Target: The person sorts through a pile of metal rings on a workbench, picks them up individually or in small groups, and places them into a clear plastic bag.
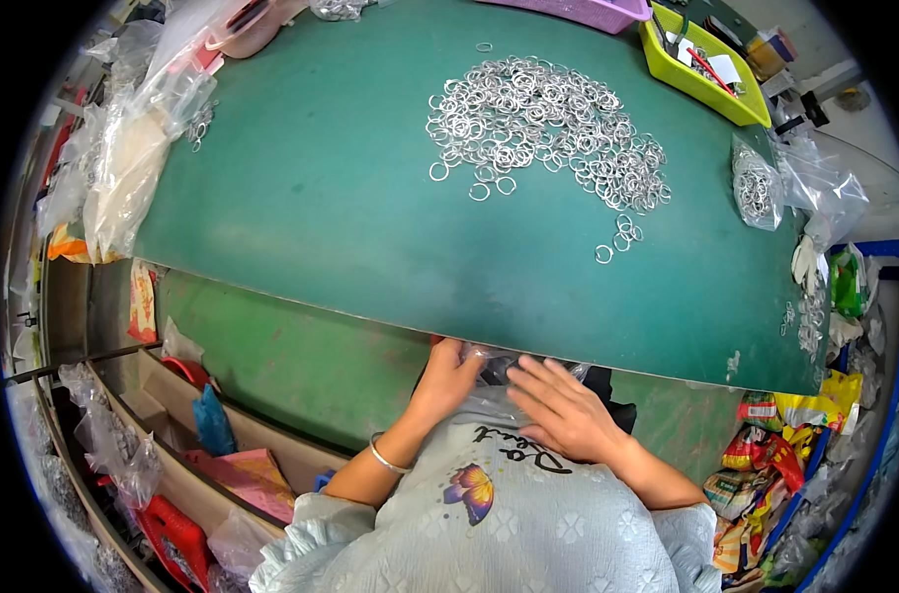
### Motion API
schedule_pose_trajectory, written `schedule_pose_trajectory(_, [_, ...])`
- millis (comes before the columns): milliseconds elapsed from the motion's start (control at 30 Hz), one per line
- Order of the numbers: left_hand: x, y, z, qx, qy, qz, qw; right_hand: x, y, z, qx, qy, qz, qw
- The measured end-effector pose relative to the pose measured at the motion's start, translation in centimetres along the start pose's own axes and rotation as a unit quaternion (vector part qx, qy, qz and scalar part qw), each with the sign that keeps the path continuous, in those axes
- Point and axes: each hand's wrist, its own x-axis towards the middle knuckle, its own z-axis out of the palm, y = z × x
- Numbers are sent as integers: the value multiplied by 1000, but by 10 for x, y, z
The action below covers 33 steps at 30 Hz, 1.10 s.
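Taking the desk [370, 188] as landmark and going left to right: off its left rim, heaped clear bags [123, 168] of stock; under its near edge at the left, open shelves with a red scoop [177, 539] and more bags. Just below the near edge, at the body, left hand [447, 381] curled on a clear bag [499, 368] in the lap, grip closed on the bag's left side, a silver bangle [385, 460] on that wrist. Beside it, right hand [568, 410] laid flat over the same bag, fingers spread, grip open and pressing rather than pinching. Bag mostly hidden by both hands and tucked partly beneath the desk's edge; contents too hidden to tell. On the desk's far half, well apart from both hands, a loose pile of metal rings [538, 128], a few strays nearer the right. At the far right corner, a yellow-green tray [701, 74]; at the right rim, a small bag of rings [756, 188]. Judged step: handling the bag at the lap, opening or smoothing it, rings untouched. Next move likely calls for a firm two-handed hold on the bag's mouth and a long reach up over the desk to the pile.
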Motion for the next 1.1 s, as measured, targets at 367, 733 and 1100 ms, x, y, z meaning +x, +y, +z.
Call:
schedule_pose_trajectory(367, [2, 5, 1, -2, -1, 35, 999, 41, 50, -28, -214, 202, 245, 924])
schedule_pose_trajectory(733, [-1, 11, 3, 2, 14, 24, 1000, 52, 45, -37, -109, 184, 190, 958])
schedule_pose_trajectory(1100, [-2, 18, 4, -38, 7, -33, 999, 13, 3, -16, -39, 8, 130, 991])
